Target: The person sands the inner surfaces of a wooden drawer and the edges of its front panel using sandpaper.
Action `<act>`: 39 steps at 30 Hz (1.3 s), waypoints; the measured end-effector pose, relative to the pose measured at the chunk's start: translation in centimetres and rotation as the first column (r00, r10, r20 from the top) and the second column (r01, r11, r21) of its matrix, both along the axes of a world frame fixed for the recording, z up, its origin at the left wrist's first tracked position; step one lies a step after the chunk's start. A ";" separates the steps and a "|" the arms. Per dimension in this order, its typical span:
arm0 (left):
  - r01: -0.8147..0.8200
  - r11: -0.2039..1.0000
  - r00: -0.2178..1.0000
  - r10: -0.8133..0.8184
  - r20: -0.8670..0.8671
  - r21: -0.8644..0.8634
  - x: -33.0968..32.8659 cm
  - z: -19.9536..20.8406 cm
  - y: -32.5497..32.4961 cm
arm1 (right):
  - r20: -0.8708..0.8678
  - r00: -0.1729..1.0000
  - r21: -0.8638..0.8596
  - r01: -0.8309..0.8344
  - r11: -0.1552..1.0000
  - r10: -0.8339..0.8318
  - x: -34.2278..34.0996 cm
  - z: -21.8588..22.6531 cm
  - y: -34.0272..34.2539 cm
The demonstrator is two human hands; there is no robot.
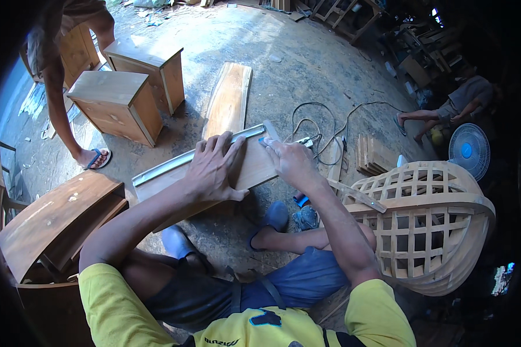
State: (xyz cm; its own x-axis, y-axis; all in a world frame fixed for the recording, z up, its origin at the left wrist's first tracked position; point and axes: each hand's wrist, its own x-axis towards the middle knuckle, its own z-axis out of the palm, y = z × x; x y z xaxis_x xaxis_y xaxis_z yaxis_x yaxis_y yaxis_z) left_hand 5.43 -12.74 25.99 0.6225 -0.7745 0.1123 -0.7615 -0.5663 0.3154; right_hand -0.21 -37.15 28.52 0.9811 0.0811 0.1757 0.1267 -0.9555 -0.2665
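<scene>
A pale wooden board lies slanted across in front of me above my knees. Along its far edge runs a metal drawer slide. My left hand presses on the board with fingers spread, the fingertips on the slide and the thumb toward the near edge. At the board's right end my right hand is closed in a pinch on a small blue object, too covered to tell its kind. The fingertips of that hand are close to the slide's right end.
Beyond the board lies a long wooden panel. Wooden drawer boxes stand far left, beside another person's leg. A brown cabinet is near left. Right are cables, stacked wood pieces, a lattice frame and a fan.
</scene>
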 end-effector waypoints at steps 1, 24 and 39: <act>-0.003 1.000 1.000 0.004 0.010 -0.011 0.0 -0.2 0.4 | 0.004 1.000 0.004 -0.009 1.000 0.009 0.3 -0.2 0.5; 0.046 0.999 0.999 -0.046 0.017 -0.028 0.4 0.1 0.1 | 0.042 0.999 -0.014 0.021 1.000 -0.020 0.5 -1.7 -1.3; 0.053 0.999 0.999 -0.053 0.010 0.005 0.4 0.3 -0.4 | 0.022 0.992 -0.083 0.128 0.988 -0.127 0.3 -1.6 -0.2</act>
State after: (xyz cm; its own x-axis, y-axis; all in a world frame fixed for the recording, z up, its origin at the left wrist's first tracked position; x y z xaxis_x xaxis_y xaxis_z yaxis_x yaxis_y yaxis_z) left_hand 5.79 -13.12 26.33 0.5796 -0.8067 0.1151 -0.7935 -0.5266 0.3050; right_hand 0.05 -37.35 26.95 0.9813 -0.0290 0.1903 0.0064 -0.9831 -0.1830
